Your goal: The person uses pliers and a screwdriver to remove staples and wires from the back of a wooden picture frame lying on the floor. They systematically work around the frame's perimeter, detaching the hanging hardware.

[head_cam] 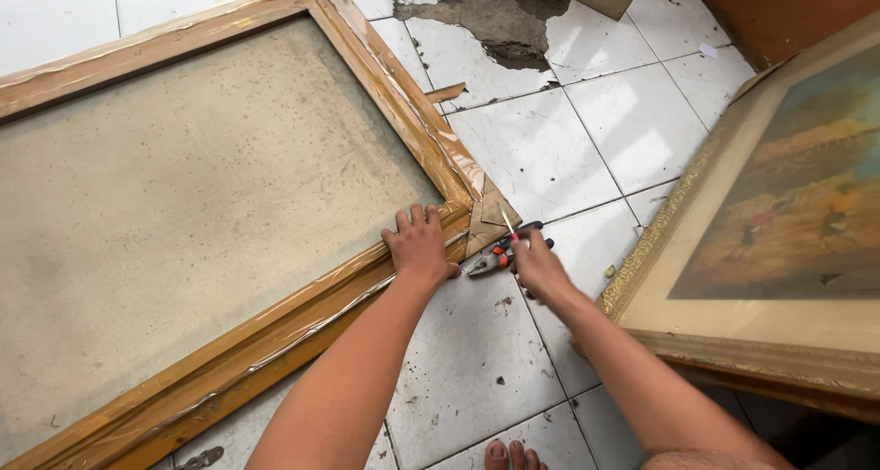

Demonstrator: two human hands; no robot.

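Note:
A large wooden picture frame (385, 80) lies face down on the white tiled floor, its beige backing (183, 204) up and clear tape along its edges. My left hand (419, 246) presses flat on the frame's lower rail near the right corner, fingers spread. My right hand (536, 266) is just right of that corner, closed on pliers (500, 253) with red and black handles. The pliers' jaws point left at the frame's corner, where a brown cardboard corner piece (490, 215) sticks out.
A framed painting in an ornate gilt frame (683, 199) lies at the right, close to my right forearm. A tile at the top is broken, showing bare cement (500, 16). My toes (513, 454) show at the bottom edge. A small wood scrap (446, 92) lies by the frame.

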